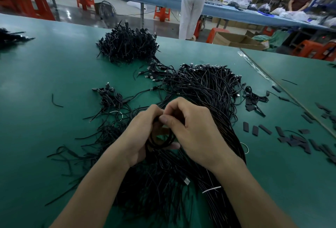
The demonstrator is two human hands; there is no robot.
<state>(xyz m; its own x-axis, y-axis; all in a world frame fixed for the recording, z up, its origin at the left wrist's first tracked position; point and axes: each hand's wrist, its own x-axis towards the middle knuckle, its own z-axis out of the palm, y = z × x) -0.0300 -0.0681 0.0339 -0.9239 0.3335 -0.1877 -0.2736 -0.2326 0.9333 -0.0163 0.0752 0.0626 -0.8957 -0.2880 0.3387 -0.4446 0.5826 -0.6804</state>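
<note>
Both hands meet over the green table (54,60): the left hand (140,133) curls round a small coiled black cable (161,139), and the right hand (192,127) pinches the coil's top with thumb and fingers. Beneath them lies a long spread of loose black cables (209,89). Beyond sits a heap of bundled cables (127,45), and short black sleeves (294,138) lie scattered to the right.
</note>
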